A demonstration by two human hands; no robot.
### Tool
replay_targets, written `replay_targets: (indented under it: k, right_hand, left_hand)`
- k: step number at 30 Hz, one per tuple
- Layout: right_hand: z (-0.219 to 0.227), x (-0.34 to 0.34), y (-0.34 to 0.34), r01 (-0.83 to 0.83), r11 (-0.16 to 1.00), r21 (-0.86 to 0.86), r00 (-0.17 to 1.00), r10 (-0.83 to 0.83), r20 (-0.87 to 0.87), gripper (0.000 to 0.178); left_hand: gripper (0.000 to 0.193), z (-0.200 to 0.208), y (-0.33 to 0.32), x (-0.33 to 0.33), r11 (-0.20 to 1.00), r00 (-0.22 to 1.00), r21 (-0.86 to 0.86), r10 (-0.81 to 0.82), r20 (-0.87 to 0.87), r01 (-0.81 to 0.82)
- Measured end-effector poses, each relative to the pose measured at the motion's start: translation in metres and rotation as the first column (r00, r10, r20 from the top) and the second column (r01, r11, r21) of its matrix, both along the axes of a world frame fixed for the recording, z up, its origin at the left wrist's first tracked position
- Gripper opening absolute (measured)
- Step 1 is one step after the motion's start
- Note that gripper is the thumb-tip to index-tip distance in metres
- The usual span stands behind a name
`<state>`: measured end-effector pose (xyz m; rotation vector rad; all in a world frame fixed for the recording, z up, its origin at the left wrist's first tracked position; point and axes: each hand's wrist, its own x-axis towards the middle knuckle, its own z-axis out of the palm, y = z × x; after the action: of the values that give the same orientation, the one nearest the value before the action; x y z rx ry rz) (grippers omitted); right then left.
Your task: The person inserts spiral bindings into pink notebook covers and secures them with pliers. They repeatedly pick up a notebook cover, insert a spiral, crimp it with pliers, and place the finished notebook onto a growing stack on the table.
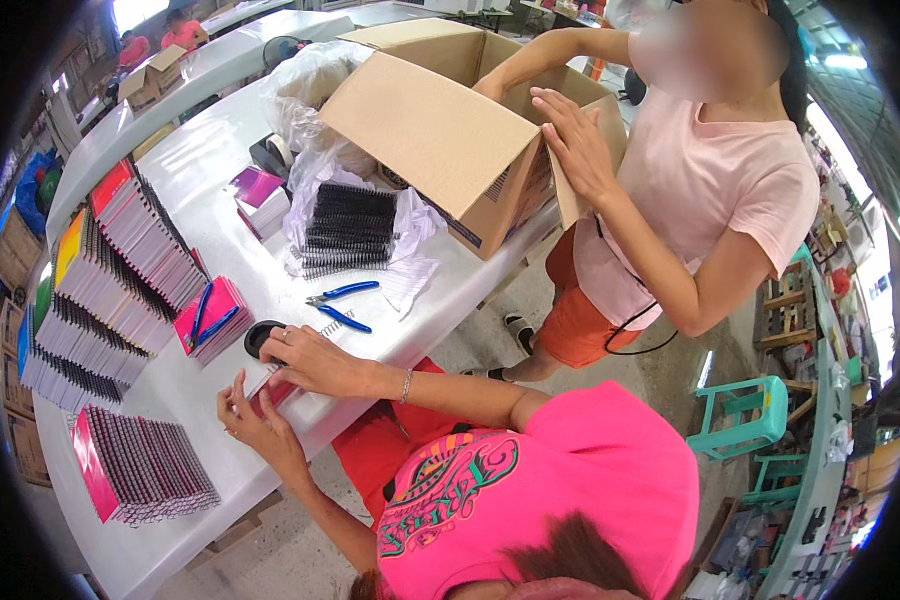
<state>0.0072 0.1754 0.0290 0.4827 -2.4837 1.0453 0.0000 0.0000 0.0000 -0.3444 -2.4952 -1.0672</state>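
At the table's near edge, my left hand (258, 432) curls its fingers round a small red-covered notebook (274, 390), partly hidden by my hands. My right hand (312, 360) grips its far side from above, fingers bent. A black round object (261, 338) sits right by my right fingertips; its kind is unclear. Beyond lie blue-handled pliers (342, 304), jaws pointing left, with a loose wire coil (338, 326) next to them. More blue-handled pliers (202, 322) rest on a stack of pink-covered notebooks (220, 338).
Tall rows of spiral-bound notebooks (120, 270) stand at left, with another bound stack (145, 468) nearer. Black binding coils (348, 228) lie on plastic wrap. A co-worker (720, 190) reaches into a large cardboard box (440, 120). A green stool (745, 420) stands at right.
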Motion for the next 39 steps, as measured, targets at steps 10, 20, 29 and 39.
replay_targets:
  k: [10,20,29,39]
  right_hand:
    - [0.002,-0.043,0.037,-0.261,0.965,0.013,0.944,0.252,0.211,0.020]
    - [-0.020,-0.089,0.046,-0.380,0.911,0.162,0.854,0.278,0.441,0.045]
    - [-0.006,-0.073,0.047,-0.434,0.892,0.123,0.849,0.360,0.388,0.046]
    - [-0.029,-0.066,0.040,-0.326,0.945,-0.011,0.926,0.322,0.195,0.058]
  left_hand:
    - [0.038,-0.003,-0.015,0.004,0.950,0.999,0.310,0.013,0.045,-0.027]
    - [0.040,-0.013,-0.033,-0.020,0.937,0.981,0.303,-0.193,0.025,0.177]
    - [0.046,-0.026,-0.053,-0.029,0.821,0.963,0.530,-0.269,0.033,0.212]
    - [0.055,-0.025,-0.046,-0.028,0.852,0.952,0.482,-0.288,0.104,0.205]
